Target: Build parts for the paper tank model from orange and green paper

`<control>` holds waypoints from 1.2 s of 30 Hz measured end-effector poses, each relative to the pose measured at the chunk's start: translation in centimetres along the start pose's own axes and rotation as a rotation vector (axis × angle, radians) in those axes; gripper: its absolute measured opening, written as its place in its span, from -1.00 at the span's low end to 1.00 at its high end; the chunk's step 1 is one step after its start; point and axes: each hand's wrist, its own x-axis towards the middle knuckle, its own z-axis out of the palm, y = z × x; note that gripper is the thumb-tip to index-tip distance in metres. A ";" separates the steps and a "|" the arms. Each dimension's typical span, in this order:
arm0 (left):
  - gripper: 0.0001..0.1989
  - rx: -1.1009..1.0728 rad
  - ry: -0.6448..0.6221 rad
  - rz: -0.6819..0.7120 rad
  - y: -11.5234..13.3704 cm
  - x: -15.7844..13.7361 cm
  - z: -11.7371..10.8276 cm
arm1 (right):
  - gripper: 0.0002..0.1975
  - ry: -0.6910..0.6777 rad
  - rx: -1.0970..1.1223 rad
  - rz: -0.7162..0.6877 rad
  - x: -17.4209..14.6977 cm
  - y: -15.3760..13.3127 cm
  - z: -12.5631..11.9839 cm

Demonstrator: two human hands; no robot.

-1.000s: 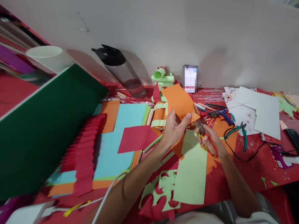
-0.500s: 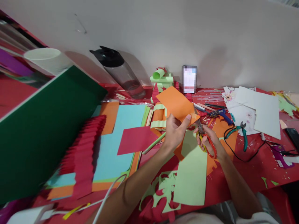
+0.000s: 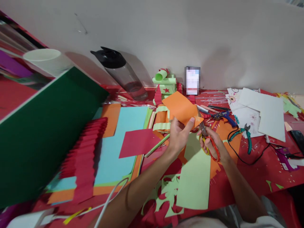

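Note:
An orange sheet of paper (image 3: 180,107) is pinched in my left hand (image 3: 179,133), thumb on top near its right corner. On that corner a small star outline shows faintly. My right hand (image 3: 213,144) is closed around the red and yellow handles of a pair of scissors (image 3: 215,148), whose blades meet the sheet's right edge. Below both hands lies a pale green sheet (image 3: 196,177). Just behind the orange sheet stands a light green paper model (image 3: 166,85) with a red star. Orange and green striped paper rolls (image 3: 162,118) sit left of my left hand.
Coloured sheets (image 3: 125,123) and pleated red paper (image 3: 83,158) lie left, beside a leaning green board (image 3: 47,133). A bottle (image 3: 123,71) and a phone (image 3: 192,80) stand at the wall. Rightward are a glue gun (image 3: 224,117), cutters (image 3: 247,137) and a black cable (image 3: 251,163).
The orange sheet and my left hand have shifted slightly right and the sheet's far corner has dipped, showing more of the green model. My right hand and the scissors have hardly moved.

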 end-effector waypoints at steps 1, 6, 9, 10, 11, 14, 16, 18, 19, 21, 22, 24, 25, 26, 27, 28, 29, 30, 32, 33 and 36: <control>-0.55 0.001 0.001 0.002 0.0 0.0 0.0 | -0.37 -0.001 -0.003 0.000 0.0 0.0 0.0; -0.58 -0.009 -0.006 0.006 -0.1 0.0 -0.1 | -0.31 -0.007 -0.013 0.003 0.1 -0.2 0.0; -0.59 -0.017 -0.012 -0.005 -0.2 0.0 0.0 | -0.30 -0.008 -0.020 0.023 0.0 -0.6 0.0; -0.59 -0.019 -0.012 0.001 -0.2 0.0 0.0 | -0.30 -0.008 -0.021 0.028 0.0 -0.7 0.0; -0.59 -0.021 -0.012 0.009 -0.1 0.1 0.1 | -0.31 -0.003 -0.020 0.032 0.0 -0.7 0.0; -0.60 -0.011 -0.013 0.030 0.0 0.1 0.1 | -0.33 0.009 -0.005 0.035 0.0 -0.7 0.1; -0.60 0.005 -0.008 0.028 0.1 0.0 0.1 | -0.34 0.013 0.001 0.023 0.0 -0.5 0.1; -0.60 0.014 -0.006 0.023 0.2 0.0 0.1 | -0.35 0.021 -0.003 0.013 0.1 -0.2 0.1; -0.61 0.014 -0.007 0.021 0.2 0.0 0.1 | -0.35 0.030 -0.007 0.012 0.1 -0.1 0.1; -0.62 0.013 -0.008 0.022 0.2 0.0 0.2 | -0.37 0.044 -0.012 0.019 0.2 0.0 0.2; -0.62 0.014 -0.008 0.025 0.2 0.0 0.1 | -0.38 0.051 -0.013 0.023 0.2 0.0 0.2; -0.62 0.017 -0.010 0.030 0.2 0.0 0.1 | -0.40 0.060 -0.007 0.029 0.2 0.1 0.2; -0.63 0.018 -0.014 0.029 0.2 0.0 0.1 | -0.41 0.062 -0.003 0.030 0.2 0.1 0.2; -0.63 0.019 -0.020 0.025 0.2 0.0 0.1 | -0.42 0.063 0.002 0.032 0.2 0.0 0.3; -0.64 0.021 -0.024 0.019 0.2 0.0 0.1 | -0.44 0.063 0.006 0.034 0.2 0.0 0.3; -0.64 0.023 -0.024 0.016 0.2 0.0 0.0 | -0.46 0.064 0.008 0.038 0.2 0.0 0.3; -0.64 0.028 -0.021 0.014 0.2 -0.1 0.0 | -0.47 0.068 0.008 0.043 0.1 -0.1 0.3; -0.64 0.032 -0.019 0.013 0.3 -0.1 0.0 | -0.49 0.073 0.006 0.049 0.1 -0.1 0.4; -0.64 0.037 -0.015 0.012 0.4 -0.1 0.0 | -0.50 0.085 0.000 0.060 0.1 -0.2 0.4; -0.64 0.036 -0.015 0.012 0.5 -0.1 0.0 | -0.51 0.088 -0.002 0.064 0.1 -0.3 0.5; -0.65 0.021 -0.020 0.012 0.6 -0.2 0.0 | -0.49 0.090 -0.009 0.081 0.1 -0.4 0.5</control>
